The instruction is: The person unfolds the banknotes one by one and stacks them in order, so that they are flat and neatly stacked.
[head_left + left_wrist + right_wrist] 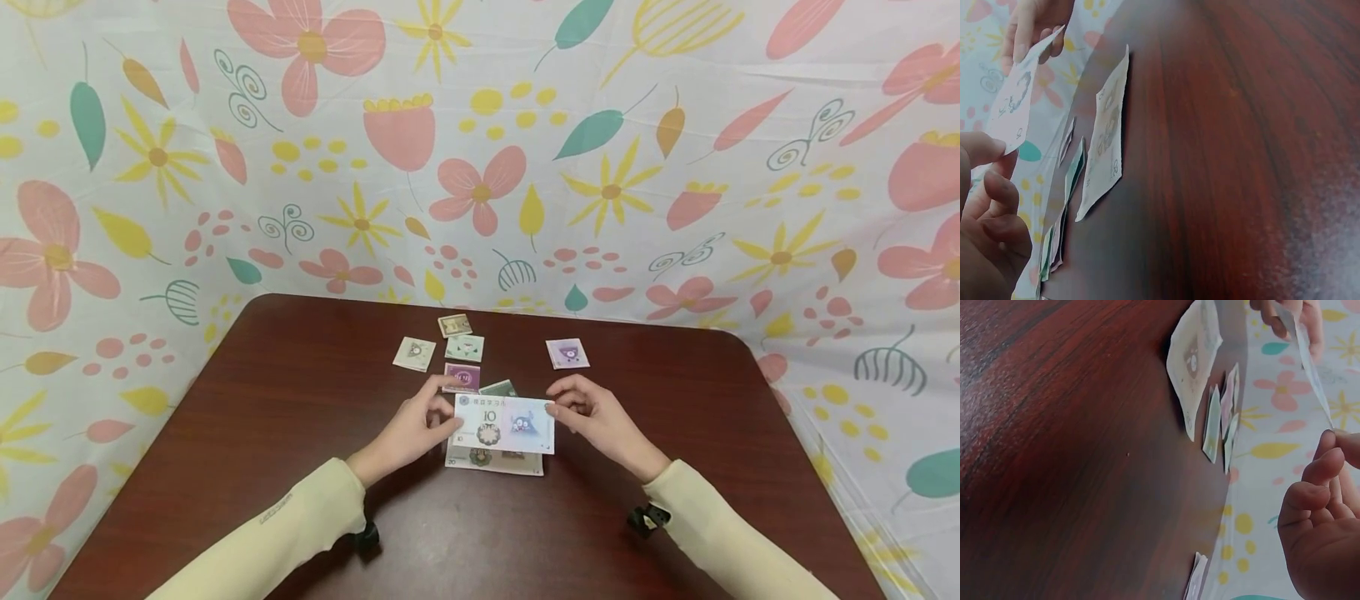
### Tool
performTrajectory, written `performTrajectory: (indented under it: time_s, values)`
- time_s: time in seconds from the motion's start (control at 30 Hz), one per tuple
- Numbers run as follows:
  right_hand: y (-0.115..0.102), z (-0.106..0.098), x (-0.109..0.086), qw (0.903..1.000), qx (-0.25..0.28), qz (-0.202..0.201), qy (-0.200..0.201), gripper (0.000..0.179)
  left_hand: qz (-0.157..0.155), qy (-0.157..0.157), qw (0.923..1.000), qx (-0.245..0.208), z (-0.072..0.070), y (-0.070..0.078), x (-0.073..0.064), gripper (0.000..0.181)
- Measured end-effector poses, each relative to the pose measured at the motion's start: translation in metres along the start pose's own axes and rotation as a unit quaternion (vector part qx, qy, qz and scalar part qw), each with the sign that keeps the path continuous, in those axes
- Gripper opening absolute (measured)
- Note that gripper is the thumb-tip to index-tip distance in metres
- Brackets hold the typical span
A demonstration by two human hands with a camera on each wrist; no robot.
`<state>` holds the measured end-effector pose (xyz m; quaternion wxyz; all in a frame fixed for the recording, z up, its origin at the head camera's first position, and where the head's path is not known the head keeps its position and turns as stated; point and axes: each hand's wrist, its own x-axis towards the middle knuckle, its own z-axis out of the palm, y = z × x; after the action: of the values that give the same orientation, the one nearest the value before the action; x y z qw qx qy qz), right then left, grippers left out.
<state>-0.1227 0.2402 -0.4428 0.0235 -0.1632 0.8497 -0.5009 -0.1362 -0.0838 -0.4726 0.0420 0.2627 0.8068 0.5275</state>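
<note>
A pale blue-white play banknote (501, 427) marked 10 is stretched flat between both hands. My left hand (408, 427) pinches its left edge between thumb and finger, and my right hand (606, 423) pinches the right edge. In the left wrist view the note (1015, 109) hangs above the table. Beneath it, a beige banknote (495, 463) marked 20 lies on the tabletop, partly covered from above. Just behind are a dark green folded note (499, 388), partly hidden, and a magenta folded note (462, 380) near the left fingers.
Farther back on the dark wooden table (300, 400) lie folded notes: a grey-beige one (413, 353), a brown one (454, 325) and a light green one (465, 347). A purple folded note (567, 353) sits apart at right. A flowered cloth (480, 125) hangs behind the table.
</note>
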Motion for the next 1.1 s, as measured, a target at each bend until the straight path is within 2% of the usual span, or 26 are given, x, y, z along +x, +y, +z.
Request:
performTrajectory:
  time_s: [0.07,0.3,0.4,0.5,0.6,0.7,0.83,0.97,1.1]
  values:
    - [0.002,0.001,0.000,0.9999,0.014,-0.004,0.002,0.024,-0.004,0.011,0.9999,-0.001,0.000,0.001,-0.002,0.051]
    - [0.002,0.010,0.001,0.9989,0.042,-0.015,0.014,0.022,0.002,0.056,0.9983,-0.010,0.003,0.002,-0.005,0.023]
    - [0.001,0.013,0.001,0.9986,0.048,-0.017,0.016,0.022,0.000,0.071,0.9974,-0.009,0.004,0.002,-0.006,0.018]
    - [0.000,0.015,0.000,0.9991,0.035,-0.014,0.017,0.020,-0.010,0.082,0.9965,-0.007,0.004,0.002,-0.007,0.016]
    - [0.000,0.017,-0.002,0.9999,0.000,0.000,0.014,0.015,-0.021,0.090,0.9957,-0.002,0.004,0.001,-0.008,0.016]
    - [-0.001,0.018,-0.005,0.9986,-0.051,0.012,0.009,0.011,-0.021,0.088,0.9957,0.016,0.004,0.000,-0.010,0.013]
    - [0.001,0.022,-0.007,0.9944,-0.103,0.023,-0.003,0.010,-0.023,0.070,0.9960,0.050,0.005,-0.003,-0.012,0.011]
    - [0.007,0.028,-0.010,0.9913,-0.126,0.030,-0.022,0.010,-0.023,0.035,0.9941,0.100,0.007,-0.007,-0.015,0.009]
    - [0.009,0.032,-0.013,0.9883,-0.144,0.024,-0.044,0.008,-0.007,0.010,0.9872,0.159,0.010,-0.010,-0.019,0.009]
